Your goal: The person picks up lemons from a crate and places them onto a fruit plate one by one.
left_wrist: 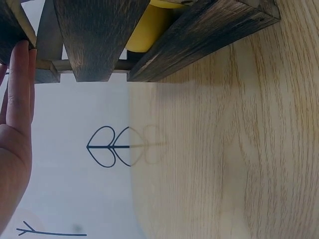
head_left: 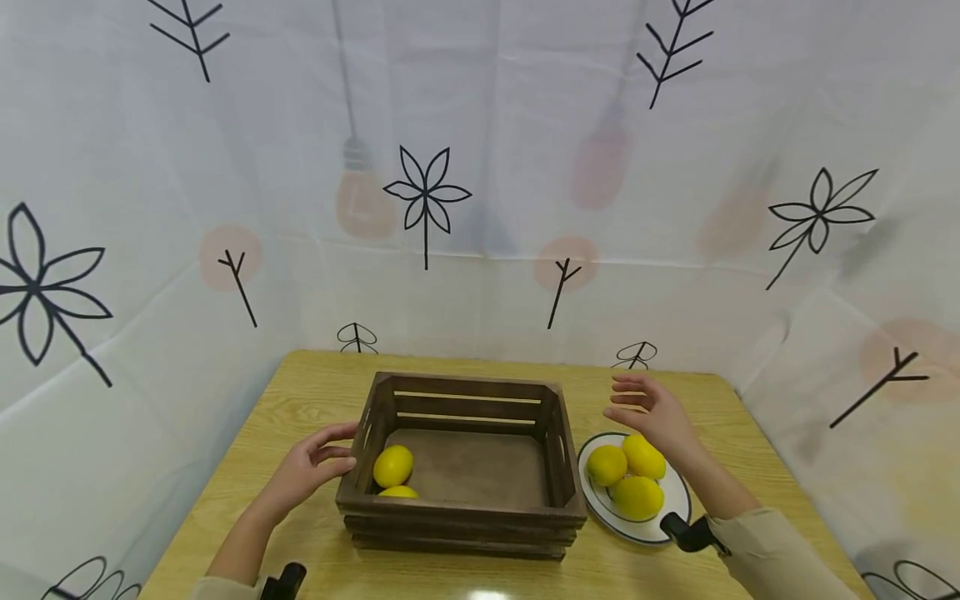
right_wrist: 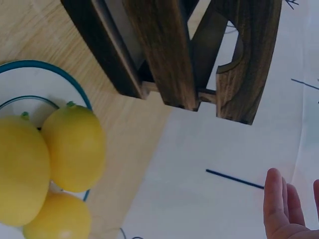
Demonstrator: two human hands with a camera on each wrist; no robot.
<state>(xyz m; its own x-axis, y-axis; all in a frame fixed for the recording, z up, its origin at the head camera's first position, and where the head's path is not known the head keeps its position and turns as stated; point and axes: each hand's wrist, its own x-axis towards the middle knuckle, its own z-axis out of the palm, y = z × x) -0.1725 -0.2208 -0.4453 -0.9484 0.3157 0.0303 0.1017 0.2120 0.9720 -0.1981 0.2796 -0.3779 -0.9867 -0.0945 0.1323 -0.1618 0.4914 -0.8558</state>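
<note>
Head view: right hand (head_left: 651, 410), empty and loosely spread, hangs near three lemons (head_left: 637, 498) at three o'clock from the crate (head_left: 461, 522); left hand (head_left: 306, 467), relaxed, touches its nine-o'clock wall. One clumsy brush could scatter them.

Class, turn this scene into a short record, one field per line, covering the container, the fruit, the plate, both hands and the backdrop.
Container: slatted dark wooden crate, open-topped, on a wooden table
Fruit in crate: two visible lemons, at its left side
Plate: white, dark-rimmed, right of the crate
Fruit on plate: three yellow lemons
Left hand: touching the crate's left side
Right hand: raised near the plate, holding nothing
Backdrop: pale cloth with plant drawings
</note>
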